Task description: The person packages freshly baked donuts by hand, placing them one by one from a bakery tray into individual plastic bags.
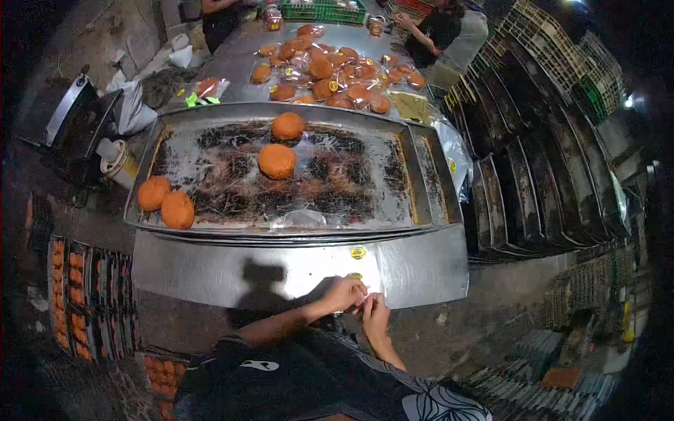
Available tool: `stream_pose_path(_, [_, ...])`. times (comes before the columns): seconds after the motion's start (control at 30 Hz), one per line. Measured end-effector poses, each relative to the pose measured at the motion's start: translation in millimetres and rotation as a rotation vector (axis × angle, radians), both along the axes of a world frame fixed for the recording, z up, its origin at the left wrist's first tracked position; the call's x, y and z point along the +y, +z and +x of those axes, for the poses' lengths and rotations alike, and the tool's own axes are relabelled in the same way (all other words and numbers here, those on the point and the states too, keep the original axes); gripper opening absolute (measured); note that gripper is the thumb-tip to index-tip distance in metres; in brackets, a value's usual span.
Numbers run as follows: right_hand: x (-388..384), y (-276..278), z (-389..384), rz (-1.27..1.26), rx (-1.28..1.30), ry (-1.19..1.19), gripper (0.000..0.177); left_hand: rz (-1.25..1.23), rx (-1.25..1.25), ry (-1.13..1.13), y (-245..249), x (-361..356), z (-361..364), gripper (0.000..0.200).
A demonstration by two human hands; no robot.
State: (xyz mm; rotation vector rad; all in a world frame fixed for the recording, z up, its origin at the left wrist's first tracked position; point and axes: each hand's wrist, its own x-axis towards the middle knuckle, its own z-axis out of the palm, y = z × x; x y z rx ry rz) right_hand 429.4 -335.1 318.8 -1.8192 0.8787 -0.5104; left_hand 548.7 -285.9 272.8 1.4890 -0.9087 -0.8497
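My left hand (344, 295) and my right hand (376, 317) meet at the near edge of the metal table, with fingertips pinched together. Something small and pale shows between them, too small to name. Just beyond my left hand lies a yellow round sticker (356, 276), partly covered by the fingers, and a second yellow sticker (358, 253) lies farther up the table. On the large baking tray (232, 165) rest several round orange-brown loaves; one loaf (276, 162) sits near the middle and another loaf (177, 210) at the left corner. A clear plastic bag (298, 219) lies at the tray's near edge.
Behind the tray is a heap of bagged loaves (330, 70). Stacked dark trays (540, 161) stand on the right. A rack of loaves (77, 295) is at lower left. Two people work at the far end, near a green crate (323, 12). A white bucket (119, 165) stands left.
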Motion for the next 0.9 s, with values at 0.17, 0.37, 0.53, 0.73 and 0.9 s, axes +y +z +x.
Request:
stream_pose_path(0.17, [-35.5,73.1,102.7,0.538,-0.103,0.305,0.036,-0.368,-0.390,0.311,106.1,23.4,48.1,0.015])
stream_pose_path(0.37, [49.8,94.8,194.1,1.305,-0.938,0.617,0.064,-0.713,0.838,0.641,120.8,82.8,131.4,0.047])
stream_pose_path(0.53, [92.9,80.8,224.7,0.964,-0.406,0.616,0.034,-0.322,0.016,0.783,116.7,138.7,158.0,0.017])
stream_pose_path(0.73, [82.4,86.7,193.6,0.435,-0.131,0.526,0.032,-0.242,0.111,0.608,112.2,160.4,191.4,0.042])
stream_pose_path(0.9, [34.1,59.7,88.5,-0.190,0.104,-0.027,0.031,-0.067,0.016,0.344,117.4,118.3,162.4,0.036])
